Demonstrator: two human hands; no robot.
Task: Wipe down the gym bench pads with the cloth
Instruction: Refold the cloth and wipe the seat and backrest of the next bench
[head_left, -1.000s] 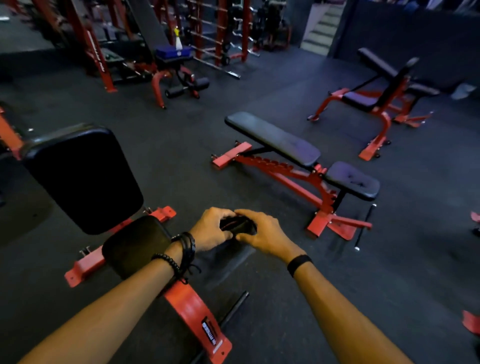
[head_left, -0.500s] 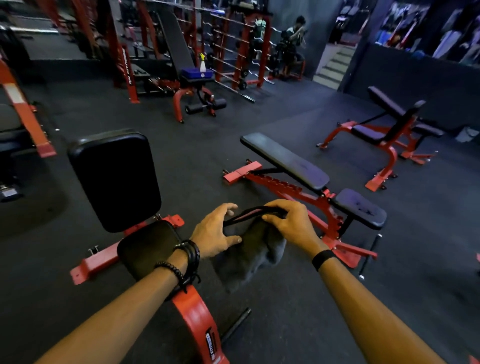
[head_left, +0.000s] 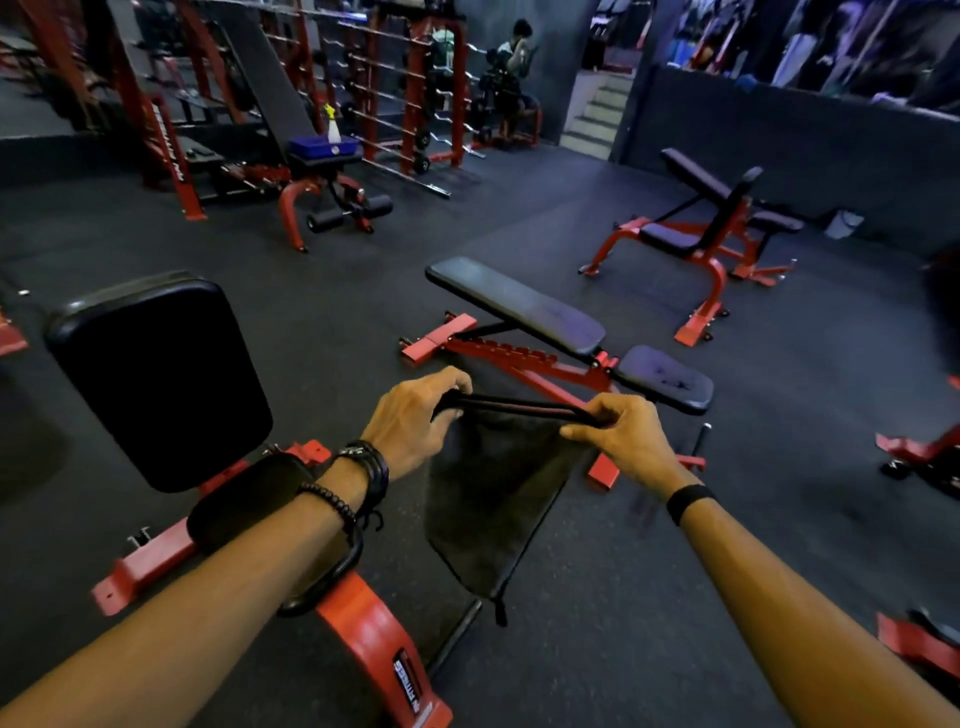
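Note:
A dark grey cloth (head_left: 488, 499) hangs spread out in front of me, its top edge stretched taut between both hands. My left hand (head_left: 415, 421) pinches the left corner and my right hand (head_left: 621, 436) pinches the right corner. To my left stands a red-framed bench with an upright black back pad (head_left: 156, 379) and a small black seat pad (head_left: 244, 499), partly hidden by my left forearm. Just beyond the cloth lies a flat bench with a long black pad (head_left: 519, 304) and a short seat pad (head_left: 667, 376).
Dark rubber flooring all round. A third bench (head_left: 711, 218) stands at the back right. A spray bottle (head_left: 332, 124) and a blue box sit on a bench near the red racks at the back. A person sits by the far wall. Red frame feet show at the right edge.
The cloth went from bunched between my hands to unfolded and hanging. My hands have moved apart, stretching its top edge. The view has tilted up and nearer the flat bench.

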